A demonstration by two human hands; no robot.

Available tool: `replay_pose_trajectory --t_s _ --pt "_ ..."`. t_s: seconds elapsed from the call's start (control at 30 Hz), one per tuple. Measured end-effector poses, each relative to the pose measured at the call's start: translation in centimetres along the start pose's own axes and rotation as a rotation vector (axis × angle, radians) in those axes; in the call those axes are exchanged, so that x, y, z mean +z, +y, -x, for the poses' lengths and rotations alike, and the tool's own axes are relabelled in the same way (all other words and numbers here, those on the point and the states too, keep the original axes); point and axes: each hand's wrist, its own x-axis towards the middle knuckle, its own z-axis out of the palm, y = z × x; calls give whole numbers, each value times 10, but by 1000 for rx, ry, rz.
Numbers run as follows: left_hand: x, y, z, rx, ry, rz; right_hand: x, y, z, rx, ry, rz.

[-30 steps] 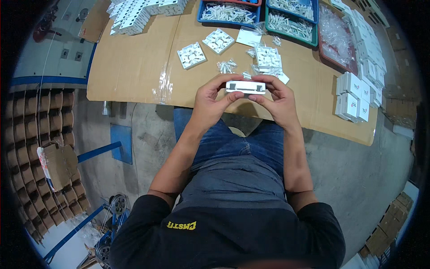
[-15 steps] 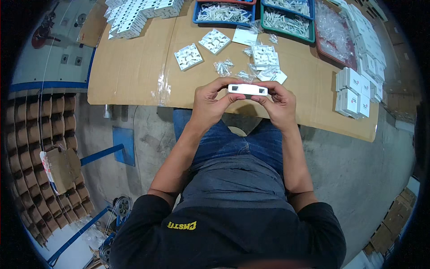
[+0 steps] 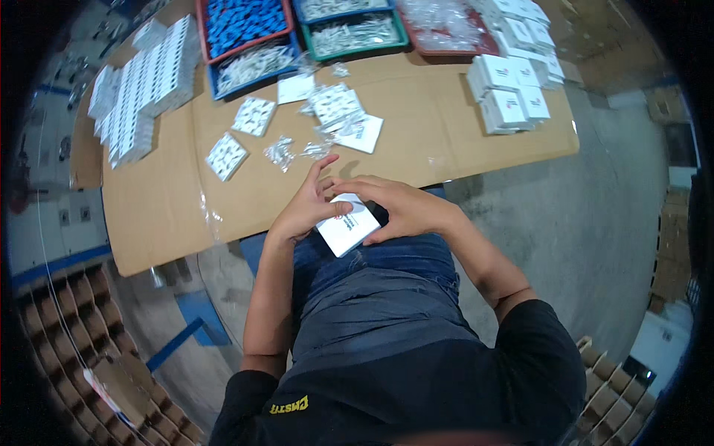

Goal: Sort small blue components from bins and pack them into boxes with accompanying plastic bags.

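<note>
A flat white square box-like piece (image 3: 348, 232), with print on its upper face, is held tilted above my lap, just off the table's front edge. My left hand (image 3: 303, 212) grips it from the left, thumb across the face and index finger raised. From the other side my right hand (image 3: 405, 208) closes around it, fingers along the far edge and thumb at the near right edge. Beyond my hands on the cardboard-covered table (image 3: 401, 163) lie two white square plates, a left one (image 3: 226, 156) and a farther one (image 3: 254, 117), both with recessed, patterned faces.
Small clear bags of parts (image 3: 280, 152) lie near a stacked white plate (image 3: 336, 104) and a printed white square (image 3: 362, 134). A red tray of blue pieces (image 3: 245, 28), a green tray (image 3: 357, 39) and a reddish tray of clear bags (image 3: 446, 26) line the back. White boxes (image 3: 507, 100) stand right, white stacks (image 3: 152, 93) left.
The white piece, earlier held edge-on at the table's edge, is now lower, over my lap, with its printed face up. My hands have shifted their hold; the view has turned left.
</note>
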Motion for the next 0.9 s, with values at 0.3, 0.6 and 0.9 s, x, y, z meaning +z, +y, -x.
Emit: replay_pose_trajectory --t_s 0.3,0.6,0.9 --pt "20 -4 -14 -52 256 -95 -67 56 92 313 1105 443" --pt "20 -23 -6 -51 199 -103 -122 133 123 584 1529 1038" --pt "18 -27 9 -51 257 -165 -132 153 118 619 1548 1174"
